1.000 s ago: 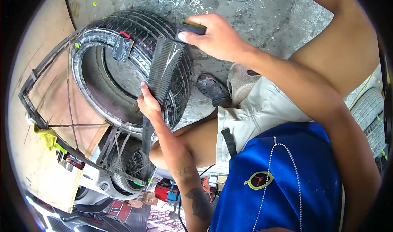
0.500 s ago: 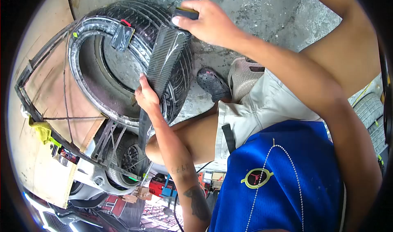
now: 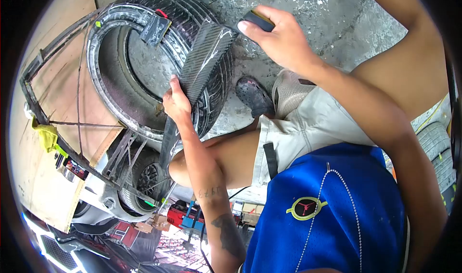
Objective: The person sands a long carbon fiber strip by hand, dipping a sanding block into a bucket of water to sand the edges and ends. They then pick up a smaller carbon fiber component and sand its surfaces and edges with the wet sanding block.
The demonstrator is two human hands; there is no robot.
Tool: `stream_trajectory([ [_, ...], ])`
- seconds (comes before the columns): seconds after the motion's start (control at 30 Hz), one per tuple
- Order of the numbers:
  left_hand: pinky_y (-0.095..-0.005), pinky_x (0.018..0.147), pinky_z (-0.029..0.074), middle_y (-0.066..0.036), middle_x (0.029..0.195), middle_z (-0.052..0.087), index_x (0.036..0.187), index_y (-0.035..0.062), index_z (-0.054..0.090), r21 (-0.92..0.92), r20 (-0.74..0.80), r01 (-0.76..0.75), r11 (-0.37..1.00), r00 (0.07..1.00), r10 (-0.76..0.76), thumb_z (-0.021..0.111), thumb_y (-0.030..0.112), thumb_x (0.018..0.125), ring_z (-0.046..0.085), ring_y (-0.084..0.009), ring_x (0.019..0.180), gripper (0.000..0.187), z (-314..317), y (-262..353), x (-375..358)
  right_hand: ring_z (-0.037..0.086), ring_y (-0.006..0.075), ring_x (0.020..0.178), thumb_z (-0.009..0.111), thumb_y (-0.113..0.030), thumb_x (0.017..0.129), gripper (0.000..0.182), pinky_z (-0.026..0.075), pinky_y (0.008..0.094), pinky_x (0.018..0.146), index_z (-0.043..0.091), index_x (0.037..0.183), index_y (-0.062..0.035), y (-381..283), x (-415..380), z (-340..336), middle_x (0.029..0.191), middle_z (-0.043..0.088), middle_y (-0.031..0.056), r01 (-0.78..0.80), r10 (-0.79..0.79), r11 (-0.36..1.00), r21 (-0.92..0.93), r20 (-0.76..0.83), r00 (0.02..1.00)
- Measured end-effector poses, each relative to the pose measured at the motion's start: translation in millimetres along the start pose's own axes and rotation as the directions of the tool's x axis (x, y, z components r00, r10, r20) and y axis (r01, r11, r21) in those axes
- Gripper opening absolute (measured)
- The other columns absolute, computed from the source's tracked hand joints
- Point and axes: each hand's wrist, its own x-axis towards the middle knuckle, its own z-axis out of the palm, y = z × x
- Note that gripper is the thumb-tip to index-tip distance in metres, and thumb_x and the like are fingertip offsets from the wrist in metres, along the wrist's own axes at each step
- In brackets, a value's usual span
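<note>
My left hand (image 3: 177, 101) grips a long, dark carbon-fibre strip (image 3: 204, 56) near its middle, thumb on top. The strip has a woven pattern and a pale streak, and lies slanted across a tyre (image 3: 180, 13) on the floor. My right hand (image 3: 284, 39) is closed on a small black block with a yellowish edge, which looks like a sanding block (image 3: 259, 20). The block is just off the strip's upper end, apart from it. On the tyre's sidewall rests another dark block (image 3: 156, 28) with a yellow edge, beside a small red piece (image 3: 162, 14).
A dark frame (image 3: 36, 80) stands left of the tyre against tan board, with a yellow cloth (image 3: 47, 136) on it. A car wheel (image 3: 147, 181) and a red-and-blue item (image 3: 185, 216) are lower down. Stacked tyres (image 3: 438, 148) are at the right edge.
My right hand has moved right, taking the sanding block off the strip's upper end. My left hand still holds the strip; the whole view has shifted slightly.
</note>
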Motion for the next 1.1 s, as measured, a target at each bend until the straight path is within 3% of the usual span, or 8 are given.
stream_trajectory([
  [0.33, -0.0473, 0.098, 0.045, -0.031, 0.104, 0.07, 0.102, -0.0051, 0.075, 0.034, -0.036, 0.027, 0.999, 0.999, -0.026, 0.045, 0.067, 0.092, 0.066, -0.0444, 0.104, 0.078, -1, 5, -1, 0.049, 0.0097, 0.062, 0.071, -0.028, 0.093, 0.029, 0.042, 0.0312, 0.057, 0.063, 0.088, -0.0002, -5, 7, -2, 0.069, 0.057, 0.0014, -0.005, 0.009, 0.996, -0.087, 0.048, 0.999],
  [0.4, -0.0467, 0.098, 0.045, -0.031, 0.103, 0.07, 0.102, -0.0041, 0.075, 0.037, -0.029, 0.025, 0.999, 0.999, -0.024, 0.045, 0.066, 0.092, 0.066, -0.0445, 0.104, 0.077, 0, 3, 1, 0.06, 0.0293, 0.064, 0.072, -0.028, 0.089, 0.029, 0.049, 0.0404, 0.065, 0.067, 0.094, 0.0006, -8, 14, 1, 0.074, 0.065, 0.0173, 0.027, -0.021, 0.979, -0.201, 0.035, 0.999],
  [0.43, -0.0467, 0.098, 0.045, -0.031, 0.103, 0.07, 0.102, -0.0041, 0.075, 0.045, -0.024, 0.032, 0.998, 0.999, -0.031, 0.045, 0.066, 0.092, 0.066, -0.0445, 0.104, 0.077, 1, -1, 0, 0.048, 0.011, 0.059, 0.07, -0.031, 0.093, 0.031, 0.042, 0.0325, 0.057, 0.064, 0.091, -0.0004, 5, 26, 7, 0.064, 0.055, 0.0018, 0.173, -0.169, 0.961, -0.217, 0.036, 0.985],
  [0.73, -0.0461, 0.098, 0.045, -0.029, 0.103, 0.071, 0.104, -0.0019, 0.075, 0.056, -0.027, 0.042, 0.998, 0.999, -0.041, 0.046, 0.068, 0.09, 0.066, -0.0437, 0.106, 0.077, -2, 3, 0, 0.048, 0.006, 0.062, 0.07, -0.026, 0.096, 0.026, 0.041, 0.0276, 0.057, 0.065, 0.091, -0.0018, -1, 25, 4, 0.067, 0.056, -0.0009, 0.051, -0.031, 0.984, -0.17, 0.118, 0.993],
  [0.8, -0.0463, 0.099, 0.045, -0.029, 0.104, 0.071, 0.105, -0.0015, 0.075, 0.021, 0.013, 0.015, 1.0, 1.0, -0.015, 0.046, 0.068, 0.091, 0.066, -0.0439, 0.107, 0.077, 0, -5, 2, 0.057, 0.0236, 0.063, 0.068, -0.016, 0.092, 0.02, 0.046, 0.0406, 0.062, 0.061, 0.09, 0.0029, -2, 26, 8, 0.065, 0.057, 0.0145, 0.189, -0.173, 0.967, -0.168, 0.104, 0.979],
  [0.87, -0.0464, 0.1, 0.045, -0.029, 0.105, 0.071, 0.107, -0.0009, 0.075, 0.062, -0.033, 0.04, 0.997, 0.999, -0.038, 0.046, 0.069, 0.09, 0.065, -0.0441, 0.107, 0.077, -2, 5, -1, 0.057, 0.0301, 0.063, 0.068, -0.017, 0.091, 0.024, 0.045, 0.0416, 0.063, 0.059, 0.089, 0.0052, -25, 17, 8, 0.068, 0.057, 0.0212, -0.224, 0.221, 0.975, 0.017, 0.102, 0.97],
  [0.9, -0.0468, 0.101, 0.044, -0.029, 0.106, 0.071, 0.108, -0.0014, 0.075, 0.054, -0.034, 0.048, 0.997, 0.998, -0.047, 0.045, 0.069, 0.09, 0.065, -0.0445, 0.108, 0.078, -4, 8, -6, 0.048, 0.0059, 0.063, 0.071, -0.025, 0.095, 0.025, 0.04, 0.0279, 0.056, 0.063, 0.089, -0.0021, 3, 13, 2, 0.068, 0.056, -0.0015, 0.014, -0.01, 0.999, -0.042, 0.101, 0.995],
  [1.1, -0.0469, 0.101, 0.044, -0.03, 0.106, 0.07, 0.107, -0.0035, 0.074, 0.014, -0.012, 0.032, 0.999, 0.999, -0.031, 0.044, 0.069, 0.091, 0.064, -0.045, 0.108, 0.08, 4, -7, 5, 0.052, 0.0205, 0.064, 0.069, -0.02, 0.092, 0.025, 0.042, 0.035, 0.06, 0.061, 0.089, 0.0028, 0, 32, 10, 0.071, 0.056, 0.0128, 0.112, -0.094, 0.981, -0.155, 0.119, 0.988],
])
